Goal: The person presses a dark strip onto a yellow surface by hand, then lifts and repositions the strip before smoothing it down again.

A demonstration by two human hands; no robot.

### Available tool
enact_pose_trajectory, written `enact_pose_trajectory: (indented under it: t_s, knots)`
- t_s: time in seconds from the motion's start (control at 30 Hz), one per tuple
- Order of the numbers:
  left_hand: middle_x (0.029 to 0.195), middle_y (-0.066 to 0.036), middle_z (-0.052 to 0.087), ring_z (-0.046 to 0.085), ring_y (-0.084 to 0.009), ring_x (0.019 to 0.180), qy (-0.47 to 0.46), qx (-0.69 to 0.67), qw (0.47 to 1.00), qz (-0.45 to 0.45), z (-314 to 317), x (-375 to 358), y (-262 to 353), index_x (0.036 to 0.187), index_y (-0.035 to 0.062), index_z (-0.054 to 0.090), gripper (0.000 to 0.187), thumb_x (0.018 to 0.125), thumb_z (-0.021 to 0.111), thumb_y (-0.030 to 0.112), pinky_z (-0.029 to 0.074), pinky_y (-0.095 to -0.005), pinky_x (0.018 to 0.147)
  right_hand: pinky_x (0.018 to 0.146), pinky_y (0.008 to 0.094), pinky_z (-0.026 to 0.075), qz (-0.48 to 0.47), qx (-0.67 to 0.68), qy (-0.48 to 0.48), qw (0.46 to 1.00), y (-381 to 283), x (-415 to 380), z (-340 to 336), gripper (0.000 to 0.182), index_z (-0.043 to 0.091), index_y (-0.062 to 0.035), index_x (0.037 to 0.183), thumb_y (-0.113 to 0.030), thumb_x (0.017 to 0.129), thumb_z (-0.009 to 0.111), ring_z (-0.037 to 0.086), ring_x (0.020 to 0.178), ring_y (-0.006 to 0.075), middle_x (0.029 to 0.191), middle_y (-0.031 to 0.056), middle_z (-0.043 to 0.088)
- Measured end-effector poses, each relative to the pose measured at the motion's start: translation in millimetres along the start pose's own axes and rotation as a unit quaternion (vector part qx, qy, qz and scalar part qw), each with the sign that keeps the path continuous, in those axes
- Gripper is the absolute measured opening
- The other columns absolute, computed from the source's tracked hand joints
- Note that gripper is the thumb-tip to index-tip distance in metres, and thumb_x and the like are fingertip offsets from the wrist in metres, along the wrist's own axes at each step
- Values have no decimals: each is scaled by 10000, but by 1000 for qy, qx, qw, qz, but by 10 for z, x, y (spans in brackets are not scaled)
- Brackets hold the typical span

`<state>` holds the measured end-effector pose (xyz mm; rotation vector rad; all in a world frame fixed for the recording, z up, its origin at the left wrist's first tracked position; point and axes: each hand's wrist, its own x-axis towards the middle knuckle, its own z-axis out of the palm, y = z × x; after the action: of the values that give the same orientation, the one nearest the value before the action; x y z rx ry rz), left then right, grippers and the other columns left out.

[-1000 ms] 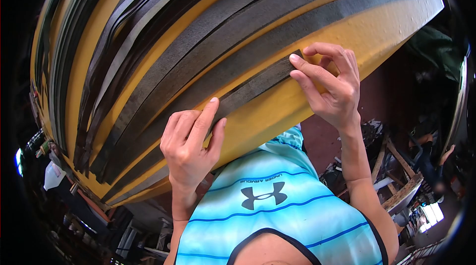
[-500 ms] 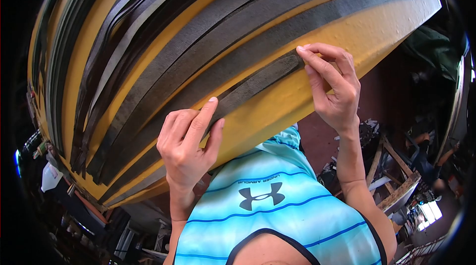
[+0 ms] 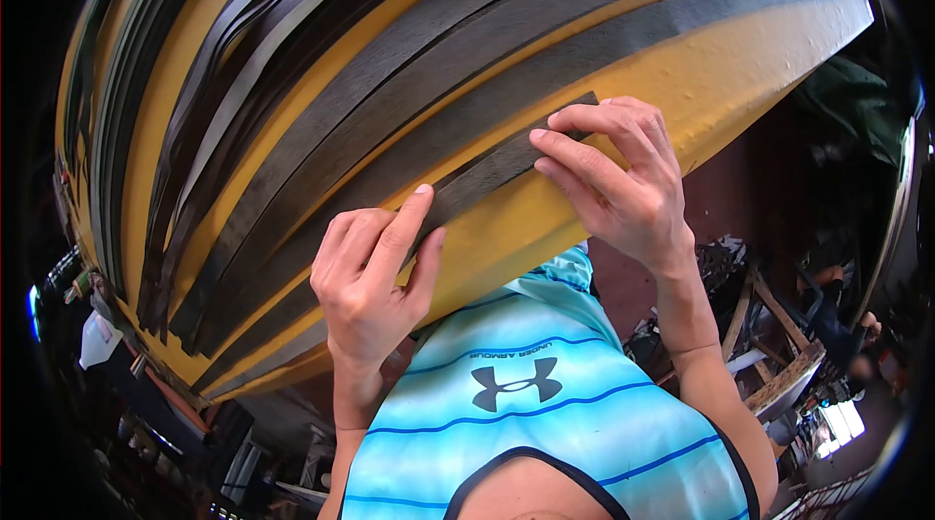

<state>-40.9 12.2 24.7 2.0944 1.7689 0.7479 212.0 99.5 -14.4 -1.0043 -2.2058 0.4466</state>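
A dark leather-like strip, the nearest of several on the yellow tabletop, lies slantwise between my hands. My left hand spans its left part, index fingertip at the far edge and thumb at the near edge, the other fingers curled. Close to the strip's right end, my right hand holds it across its width with bent fingers and thumb. The squared end sticks out just beyond the fingertips. Part of the strip under each hand is hidden.
Wide dark strips lie beyond in rough rows. Farther left is a bundle of narrow strips. A wooden frame stands on the floor at right. A white plastic container is below the table's left end.
My right hand has moved left along the strip, away from its end, and the end now shows past the fingers. My left hand has barely shifted.
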Motion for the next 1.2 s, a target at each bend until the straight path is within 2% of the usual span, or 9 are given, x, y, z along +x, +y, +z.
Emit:
enact_pose_trajectory:
  t_s: [0.43, 0.77, 0.97, 1.2]
  knots:
    - [848, -98, 697, 654, -241, 742, -2, 14, 1000, 8, 6, 8, -7, 1173, 40, 817, 476, 706, 876, -35, 538, -336, 672, 916, 403, 470, 9, -11, -34, 999, -13, 87, -48, 357, 794, -138, 1138, -121, 788, 866, 618, 966, 213, 1073, -13, 695]
    - [834, -92, 683, 646, -239, 733, 1, 15, 1000, 8, 16, 26, 0, 1166, 45, 818, 471, 704, 879, -25, 536, -341, 668, 899, 394, 466, 26, -8, -58, 998, -57, 188, -97, 319, 789, -130, 1099, -106, 788, 852, 629, 937, 199, 1055, -8, 681]
    - [819, -85, 668, 634, -239, 725, 1, 17, 1000, 1, 24, 16, 3, 1155, 44, 818, 459, 705, 879, -24, 533, -341, 658, 903, 397, 466, 12, -17, -67, 998, -65, 213, -123, 307, 787, -121, 1088, -100, 788, 849, 631, 916, 201, 1051, -6, 678]
    - [811, -82, 654, 628, -243, 727, -1, 23, 1000, 3, 17, 49, 40, 1150, 40, 813, 456, 703, 885, -17, 530, -344, 650, 976, 427, 468, -5, -40, -91, 995, -113, 202, -139, 353, 812, -166, 1113, -73, 776, 862, 638, 904, 188, 1064, -7, 688]
